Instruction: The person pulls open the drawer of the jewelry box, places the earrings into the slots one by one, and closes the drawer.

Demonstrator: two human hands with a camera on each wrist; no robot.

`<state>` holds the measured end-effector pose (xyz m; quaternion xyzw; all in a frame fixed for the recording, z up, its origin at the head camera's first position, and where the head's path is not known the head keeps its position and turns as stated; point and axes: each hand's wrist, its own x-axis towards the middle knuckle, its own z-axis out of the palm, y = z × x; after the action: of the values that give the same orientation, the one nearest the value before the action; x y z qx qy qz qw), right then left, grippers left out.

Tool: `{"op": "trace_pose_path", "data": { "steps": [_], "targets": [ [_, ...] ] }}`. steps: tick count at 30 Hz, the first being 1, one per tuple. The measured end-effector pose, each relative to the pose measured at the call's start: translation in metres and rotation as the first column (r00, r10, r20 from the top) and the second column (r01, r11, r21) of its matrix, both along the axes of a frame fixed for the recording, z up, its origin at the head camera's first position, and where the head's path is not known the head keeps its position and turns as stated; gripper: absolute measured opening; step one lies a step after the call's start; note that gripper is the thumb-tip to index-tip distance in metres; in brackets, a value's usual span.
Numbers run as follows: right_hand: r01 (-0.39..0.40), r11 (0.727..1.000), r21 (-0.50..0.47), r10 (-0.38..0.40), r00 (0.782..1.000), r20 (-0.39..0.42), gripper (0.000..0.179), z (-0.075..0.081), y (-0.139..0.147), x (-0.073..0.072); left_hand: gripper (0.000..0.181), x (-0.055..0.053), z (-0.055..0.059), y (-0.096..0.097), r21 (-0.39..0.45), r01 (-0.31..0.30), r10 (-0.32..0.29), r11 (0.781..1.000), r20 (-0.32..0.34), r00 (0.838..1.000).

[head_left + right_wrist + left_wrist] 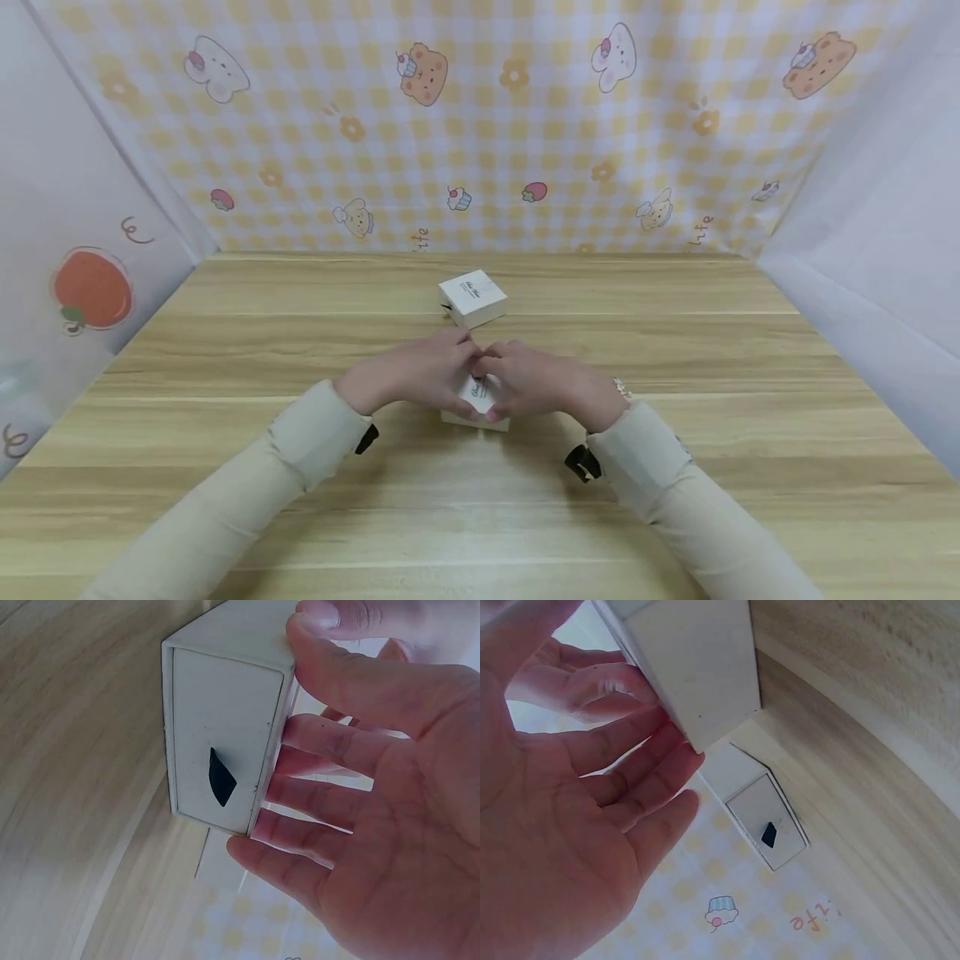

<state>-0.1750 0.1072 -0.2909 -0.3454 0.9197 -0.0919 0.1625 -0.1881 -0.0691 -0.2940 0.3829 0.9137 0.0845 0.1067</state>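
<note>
Both hands meet over a small white box (477,421) with dark lettering on its top. My left hand (423,371) lies on its left part, the thumb at the near edge, and the extended fingertips (682,761) reach the box's upper edge. On the right part rests my right hand (536,379), its thumb close to the left thumb. Its fingers (315,802) are nearly straight along the upper edge. In the right wrist view, a black ribbon tab (221,778) sticks out of the box's inset end panel. The hands cover most of the lettering.
A second, similar white box (472,296) stands just behind the hands, and its black tab (769,835) shows in the left wrist view. The wooden table (675,517) ends at a yellow checked cloth (480,150). White sheets hang at both sides.
</note>
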Motion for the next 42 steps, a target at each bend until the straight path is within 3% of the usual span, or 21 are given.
{"op": "trace_pose_path", "data": {
  "steps": [13, 25, 30, 34, 42],
  "targets": [
    [-0.002, 1.0, -0.009, 0.002, 1.0, 0.029, 0.057, -0.003, -0.014, 0.004, 0.067, 0.01, 0.009, -0.01, -0.083, -0.046, 0.047, 0.995, 0.001, 0.999],
    [-0.072, 0.995, -0.074, 0.071, 0.997, -0.019, 0.059, -0.005, -0.018, 0.009, 0.066, 0.016, 0.016, -0.007, -0.244, -0.092, 0.093, 0.965, -0.007, 0.996],
    [-0.077, 0.991, -0.109, 0.076, 0.997, -0.013, 0.061, -0.007, -0.016, 0.011, 0.071, 0.02, 0.021, -0.004, -0.275, -0.098, 0.099, 0.957, -0.008, 0.995],
    [-0.042, 0.989, -0.14, 0.043, 0.999, 0.001, 0.065, -0.01, -0.015, 0.012, 0.07, 0.021, 0.022, -0.004, -0.278, -0.106, 0.107, 0.955, -0.01, 0.994],
    [0.113, 0.963, -0.247, -0.096, 0.992, 0.081, 0.065, -0.013, -0.012, 0.011, 0.068, 0.024, 0.022, -0.003, -0.294, -0.114, 0.109, 0.949, -0.032, 0.993]
  ]
}}
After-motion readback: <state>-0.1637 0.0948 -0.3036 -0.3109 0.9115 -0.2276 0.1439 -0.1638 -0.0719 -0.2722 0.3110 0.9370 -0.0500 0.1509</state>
